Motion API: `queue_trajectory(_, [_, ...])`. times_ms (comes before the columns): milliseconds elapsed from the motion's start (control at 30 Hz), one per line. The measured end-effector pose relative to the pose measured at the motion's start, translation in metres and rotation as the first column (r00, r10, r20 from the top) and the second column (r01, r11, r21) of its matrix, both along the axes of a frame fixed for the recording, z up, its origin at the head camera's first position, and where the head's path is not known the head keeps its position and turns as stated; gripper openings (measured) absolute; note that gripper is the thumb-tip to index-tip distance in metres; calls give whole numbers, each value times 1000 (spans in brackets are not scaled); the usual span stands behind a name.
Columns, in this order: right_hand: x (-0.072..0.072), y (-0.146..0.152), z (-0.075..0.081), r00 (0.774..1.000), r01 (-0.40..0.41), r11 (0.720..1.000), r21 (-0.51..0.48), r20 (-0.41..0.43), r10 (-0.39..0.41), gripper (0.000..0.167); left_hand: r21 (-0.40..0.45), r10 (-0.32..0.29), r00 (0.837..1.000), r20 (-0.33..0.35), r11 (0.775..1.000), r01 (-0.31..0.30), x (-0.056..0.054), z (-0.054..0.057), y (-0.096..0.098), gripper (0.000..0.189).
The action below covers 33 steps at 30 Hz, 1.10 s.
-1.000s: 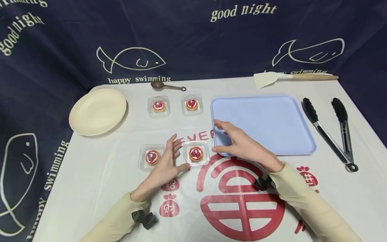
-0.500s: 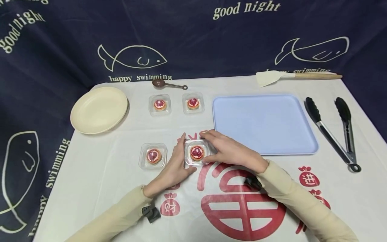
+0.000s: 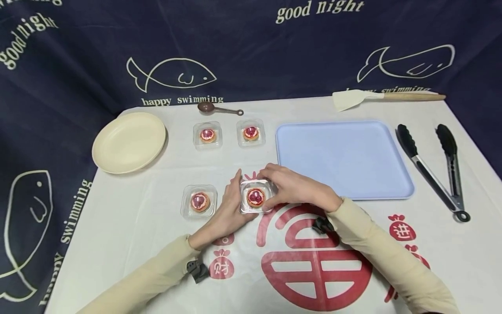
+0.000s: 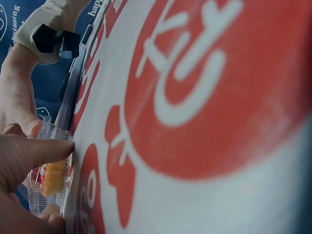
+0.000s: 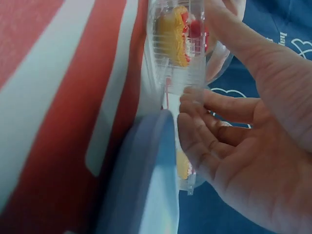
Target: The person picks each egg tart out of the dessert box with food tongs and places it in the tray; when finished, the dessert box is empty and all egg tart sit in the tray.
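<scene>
Left hand (image 3: 227,211) and right hand (image 3: 296,187) have closed in, now gripping a clear tart box (image 3: 252,185) between them; the blue tray (image 3: 343,159) lies beyond the right.

Left hand (image 4: 22,163): grips a clear plastic container (image 4: 35,201), thumb across its side
Contents: tart (image 4: 54,178), yellow crust, red topping
Right hand (image 4: 18,97): fingertip at the container; cream sleeve (image 4: 30,33), black wrist camera (image 4: 54,41)
Tablecloth (image 4: 258,195): white, red print
Backdrop cloth (image 4: 48,87): navy, white lettering
</scene>
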State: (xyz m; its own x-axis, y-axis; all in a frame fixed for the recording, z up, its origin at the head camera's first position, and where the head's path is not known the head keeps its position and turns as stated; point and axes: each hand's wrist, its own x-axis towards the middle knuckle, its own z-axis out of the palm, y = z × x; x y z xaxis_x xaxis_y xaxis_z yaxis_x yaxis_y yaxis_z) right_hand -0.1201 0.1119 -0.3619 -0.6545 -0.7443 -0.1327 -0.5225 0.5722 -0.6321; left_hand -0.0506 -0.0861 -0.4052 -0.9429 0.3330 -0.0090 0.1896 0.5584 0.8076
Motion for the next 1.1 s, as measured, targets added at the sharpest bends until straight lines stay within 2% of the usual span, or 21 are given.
queue_trajectory(233, [1,0,-1,1000,11,1000,-21,-12,-12,65,16,-21,999,-28,1000,22,-2,-2,-2,114])
queue_trajectory(433, [5,1,0,995,8,999,-40,-103,-12,67,33,-24,998,-53,999,26,-3,-4,-3,114])
queue_trajectory(767, [10,1,0,977,-3,999,-43,-215,-6,67,32,-24,999,-39,999,26,-3,-1,-3,114])
queue_trajectory(933, [11,1,1,975,6,1000,-23,-221,-11,68,25,-33,999,-43,999,34,-4,-2,-3,113])
queue_trajectory(1100, [12,0,5,968,-5,999,-45,-249,-6,69,17,-20,999,-48,1000,21,-6,0,-3,112])
